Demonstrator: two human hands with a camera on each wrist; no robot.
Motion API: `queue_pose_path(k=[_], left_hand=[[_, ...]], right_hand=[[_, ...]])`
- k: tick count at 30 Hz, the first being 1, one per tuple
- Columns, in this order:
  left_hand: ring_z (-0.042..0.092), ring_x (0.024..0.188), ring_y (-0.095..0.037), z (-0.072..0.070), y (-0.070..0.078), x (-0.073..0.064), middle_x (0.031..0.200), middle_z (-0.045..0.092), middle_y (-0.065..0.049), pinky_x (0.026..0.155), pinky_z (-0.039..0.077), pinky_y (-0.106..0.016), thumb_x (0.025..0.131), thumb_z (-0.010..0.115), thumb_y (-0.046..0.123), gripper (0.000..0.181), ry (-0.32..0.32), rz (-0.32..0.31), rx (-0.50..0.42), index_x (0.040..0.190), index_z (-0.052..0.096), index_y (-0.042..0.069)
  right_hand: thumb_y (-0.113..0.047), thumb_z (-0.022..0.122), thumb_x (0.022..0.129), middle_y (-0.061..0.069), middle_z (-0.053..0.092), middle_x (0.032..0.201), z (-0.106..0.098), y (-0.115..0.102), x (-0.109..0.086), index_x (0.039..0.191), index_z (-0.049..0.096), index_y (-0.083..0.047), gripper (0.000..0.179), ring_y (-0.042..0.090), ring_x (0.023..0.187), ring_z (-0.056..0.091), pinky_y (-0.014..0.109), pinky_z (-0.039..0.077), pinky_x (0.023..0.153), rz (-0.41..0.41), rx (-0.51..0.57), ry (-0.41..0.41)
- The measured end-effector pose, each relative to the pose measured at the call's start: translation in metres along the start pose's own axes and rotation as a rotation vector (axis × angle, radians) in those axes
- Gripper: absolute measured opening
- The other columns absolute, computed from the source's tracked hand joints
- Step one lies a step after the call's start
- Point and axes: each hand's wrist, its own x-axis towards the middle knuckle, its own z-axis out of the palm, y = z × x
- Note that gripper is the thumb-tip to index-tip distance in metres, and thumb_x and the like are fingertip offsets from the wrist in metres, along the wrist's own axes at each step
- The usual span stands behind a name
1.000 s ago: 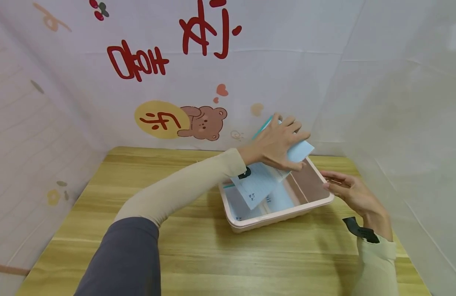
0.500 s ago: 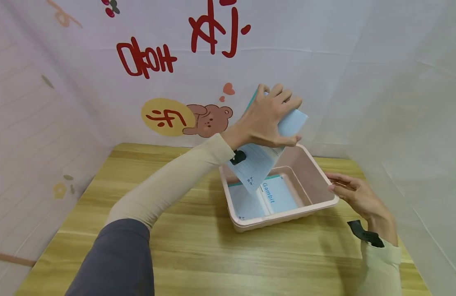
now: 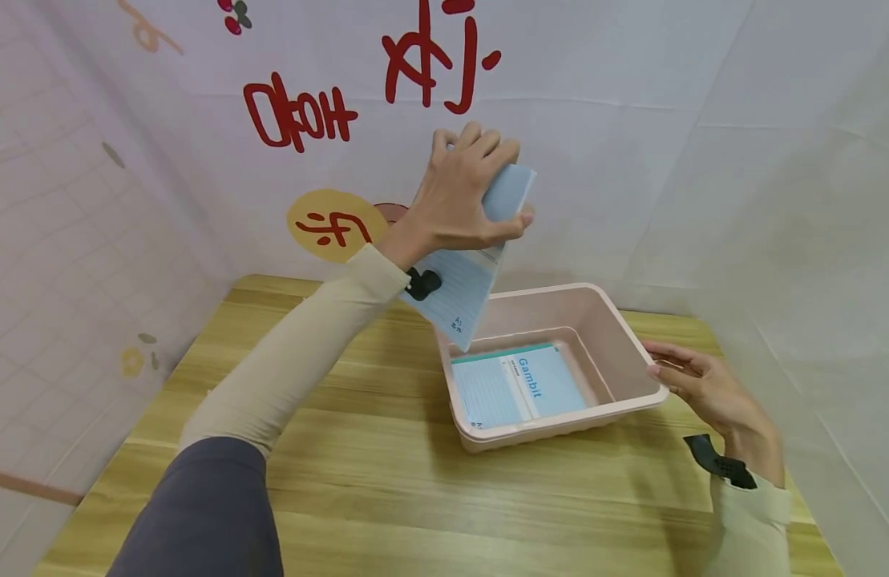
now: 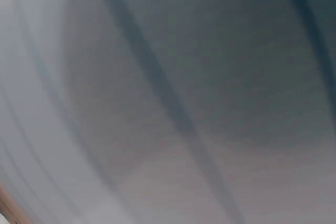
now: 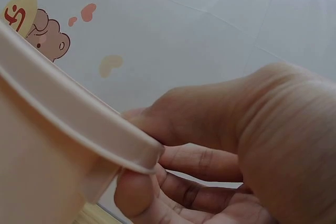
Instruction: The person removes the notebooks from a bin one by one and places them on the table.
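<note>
On the wooden table (image 3: 415, 505), the right hand (image 3: 711, 393) is pinching the pale pink bin (image 3: 559, 418) by its right corner. Inside, a "Gambit" notebook (image 3: 487, 389) is lying flat. Beyond it, the left hand (image 3: 462, 192) is gripping a blue notebook (image 3: 458, 280) — tilted, its lower corner hanging near the bin's left side — with fingers curling over the top edge; blur in the left wrist view is hiding finer detail. Behind, a printed white backdrop (image 3: 596, 176) is rising.

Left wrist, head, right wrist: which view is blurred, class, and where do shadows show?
Left wrist: blurred, darkest at upper right; head: "Gambit" legible on the notebook inside the tub, soft shadow on the table beside it; right wrist: right hand fairly sharp, shadowed underneath.
</note>
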Motion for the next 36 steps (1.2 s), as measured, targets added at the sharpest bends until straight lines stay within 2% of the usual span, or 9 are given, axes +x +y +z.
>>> queue_pose_path(k=[6,10,15,18,21,27,31,34,36], left_hand=[[0.05,0.116,-0.028,-0.003,-0.025,-0.019,0.117,0.062,-0.011,0.101,0.031,-0.053,0.083,0.058,0.06,0.065,0.003,-0.074,0.007,0.128,0.058,0.013],[0.051,0.113,-0.03,-0.001,-0.043,-0.036,0.115,0.063,-0.013,0.1,0.031,-0.056,0.082,0.06,0.058,0.066,0.013,-0.123,0.005,0.129,0.059,0.011],[0.05,0.107,-0.032,0.006,-0.068,-0.06,0.11,0.063,-0.014,0.098,0.03,-0.057,0.082,0.062,0.059,0.067,0.002,-0.177,0.027,0.126,0.059,0.009],[0.049,0.106,-0.033,0.013,-0.081,-0.076,0.108,0.062,-0.014,0.098,0.029,-0.058,0.082,0.06,0.062,0.067,-0.031,-0.223,0.054,0.123,0.058,0.009],[0.048,0.108,-0.034,0.022,-0.094,-0.094,0.113,0.062,-0.015,0.101,0.029,-0.061,0.082,0.059,0.063,0.07,-0.077,-0.282,0.07,0.127,0.058,0.01],[0.046,0.123,-0.037,0.046,-0.112,-0.122,0.14,0.059,-0.017,0.105,0.027,-0.069,0.083,0.058,0.066,0.081,-0.175,-0.377,0.098,0.139,0.055,0.009],[0.048,0.123,-0.039,0.067,-0.122,-0.14,0.138,0.059,-0.017,0.103,0.029,-0.071,0.082,0.057,0.069,0.083,-0.243,-0.41,0.131,0.139,0.054,0.009],[0.048,0.13,-0.044,0.082,-0.128,-0.152,0.144,0.056,-0.019,0.108,0.025,-0.074,0.082,0.056,0.071,0.087,-0.294,-0.44,0.142,0.145,0.051,0.01],[0.043,0.14,-0.046,0.092,-0.13,-0.158,0.151,0.051,-0.019,0.111,0.019,-0.077,0.082,0.054,0.072,0.09,-0.327,-0.461,0.132,0.149,0.048,0.011]], right_hand=[[0.003,0.053,0.103,-0.01,0.065,0.135,-0.003,0.004,0.002,0.149,0.046,0.004,0.047,0.003,0.115,0.066,0.016,0.053,0.094,0.006,-0.011,0.009],[0.007,0.051,0.102,-0.008,0.066,0.135,-0.003,0.007,0.004,0.147,0.049,0.004,0.045,0.004,0.115,0.067,0.017,0.054,0.093,-0.024,0.01,0.001],[0.01,0.049,0.102,-0.005,0.067,0.135,-0.005,0.009,0.008,0.146,0.05,0.007,0.044,0.006,0.114,0.067,0.018,0.055,0.091,-0.053,0.021,0.003],[0.01,0.049,0.102,-0.005,0.067,0.135,-0.005,0.01,0.009,0.146,0.049,0.008,0.044,0.006,0.113,0.067,0.018,0.055,0.091,-0.051,0.021,0.007],[0.01,0.049,0.102,-0.005,0.067,0.134,-0.004,0.012,0.01,0.146,0.048,0.009,0.044,0.006,0.113,0.067,0.018,0.055,0.091,-0.046,0.021,0.009],[0.009,0.05,0.102,-0.005,0.067,0.134,-0.004,0.008,0.008,0.147,0.048,0.008,0.045,0.006,0.113,0.067,0.017,0.054,0.092,-0.032,0.013,0.02],[0.008,0.051,0.102,-0.004,0.067,0.134,-0.004,0.007,0.009,0.148,0.046,0.008,0.046,0.006,0.113,0.067,0.017,0.054,0.092,-0.032,0.021,0.009],[0.009,0.051,0.102,-0.004,0.066,0.135,-0.004,0.008,0.01,0.148,0.044,0.011,0.047,0.006,0.114,0.067,0.018,0.054,0.092,-0.027,0.015,0.01],[0.008,0.051,0.102,-0.005,0.066,0.134,-0.005,0.009,0.01,0.148,0.044,0.01,0.047,0.006,0.113,0.067,0.018,0.055,0.092,-0.019,0.001,0.025]])
